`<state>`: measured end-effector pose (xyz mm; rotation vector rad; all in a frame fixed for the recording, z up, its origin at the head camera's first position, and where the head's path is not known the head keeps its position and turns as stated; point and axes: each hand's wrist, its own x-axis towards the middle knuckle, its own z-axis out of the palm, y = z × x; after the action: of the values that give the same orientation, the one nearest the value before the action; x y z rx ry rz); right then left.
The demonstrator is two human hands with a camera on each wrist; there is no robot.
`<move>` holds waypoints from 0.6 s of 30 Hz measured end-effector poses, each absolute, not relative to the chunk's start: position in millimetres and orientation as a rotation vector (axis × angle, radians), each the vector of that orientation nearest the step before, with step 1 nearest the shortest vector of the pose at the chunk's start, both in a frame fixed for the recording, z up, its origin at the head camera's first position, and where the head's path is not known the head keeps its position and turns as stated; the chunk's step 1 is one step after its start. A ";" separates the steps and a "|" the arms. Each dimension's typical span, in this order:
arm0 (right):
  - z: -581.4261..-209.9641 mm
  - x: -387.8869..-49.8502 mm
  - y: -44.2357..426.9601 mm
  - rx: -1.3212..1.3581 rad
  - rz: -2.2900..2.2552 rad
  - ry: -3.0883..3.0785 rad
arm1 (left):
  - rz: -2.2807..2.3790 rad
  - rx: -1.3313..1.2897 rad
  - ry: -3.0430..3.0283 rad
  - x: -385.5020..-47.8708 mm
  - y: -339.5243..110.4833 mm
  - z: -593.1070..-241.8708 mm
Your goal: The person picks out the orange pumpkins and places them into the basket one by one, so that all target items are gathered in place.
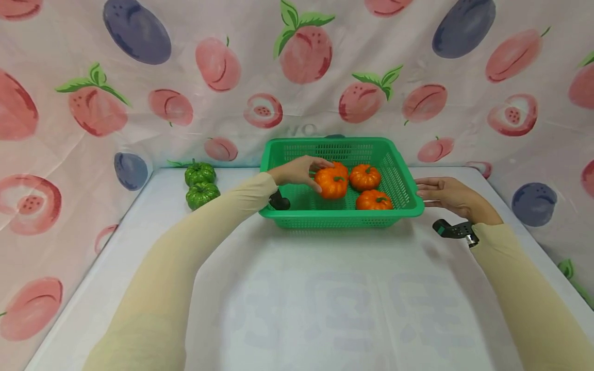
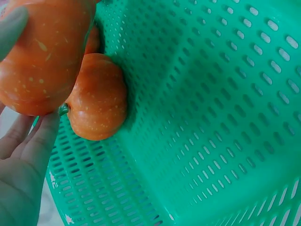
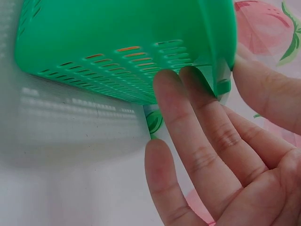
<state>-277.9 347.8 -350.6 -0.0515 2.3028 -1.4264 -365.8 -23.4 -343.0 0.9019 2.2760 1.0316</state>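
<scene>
An orange pumpkin [image 1: 331, 184] with a green stem is held in my left hand [image 1: 297, 171] over the left part of a green plastic basket [image 1: 320, 218]. In the left wrist view, the thumb and fingers grip this pumpkin [image 2: 44, 56] from opposite sides. Other orange pumpkins [image 1: 365, 178] sit in the basket, one partly hidden behind the held one and another [image 1: 374, 200] near the front wall. At the basket's right end, my right hand [image 1: 447, 197] touches the rim [image 3: 221, 47], its fairly straight fingers along the outer wall and its thumb by the edge.
Two green pumpkins [image 1: 202, 195] stand one before the other on the white-covered table [image 1: 306, 288], left of the basket. Behind them hangs a fruit-print cloth [image 1: 195, 134] that also rises along both sides. A black camera mount [image 1: 452, 230] sits on the right wrist.
</scene>
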 end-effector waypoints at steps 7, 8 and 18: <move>-350.2 -276.6 347.7 -0.062 -1.443 2.296 | 0.994 0.921 2.254 -365.4 -20.9 -346.8; -350.1 -276.3 347.7 -0.066 -1.449 2.293 | 0.983 0.923 2.254 -365.3 -20.7 -347.3; -350.0 -276.6 347.8 -0.075 -1.456 2.287 | 0.899 0.949 2.234 -366.1 -19.5 -352.8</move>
<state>-276.6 347.8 -350.0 -0.0753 2.2869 -1.4563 -366.1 -19.5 -352.8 0.9486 2.2336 0.8994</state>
